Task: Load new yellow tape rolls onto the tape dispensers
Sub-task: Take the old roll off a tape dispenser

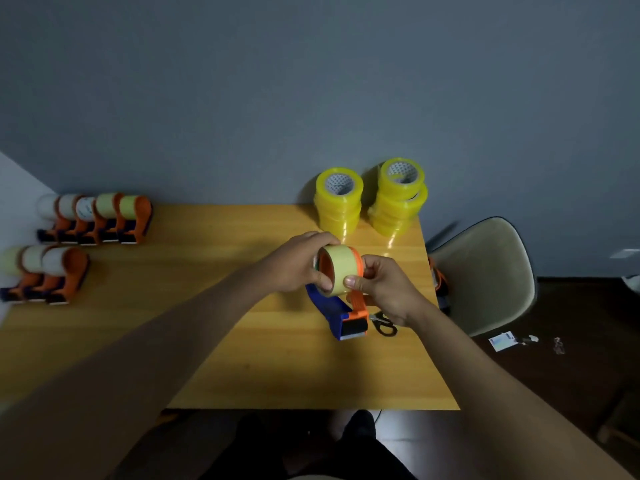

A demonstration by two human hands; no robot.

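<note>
Both hands meet at centre frame over the wooden tabletop: left hand grips the pale yellow tape roll, its axis running left-right, on the blue-and-orange dispenser; right hand pinches the roll's right edge. Spare bright yellow rolls stand beyond.

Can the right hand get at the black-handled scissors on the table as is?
Probably not yet: the right hand is gripping the orange-and-blue tape dispenser, though the black-handled scissors lie uncovered just below its wrist.
</note>
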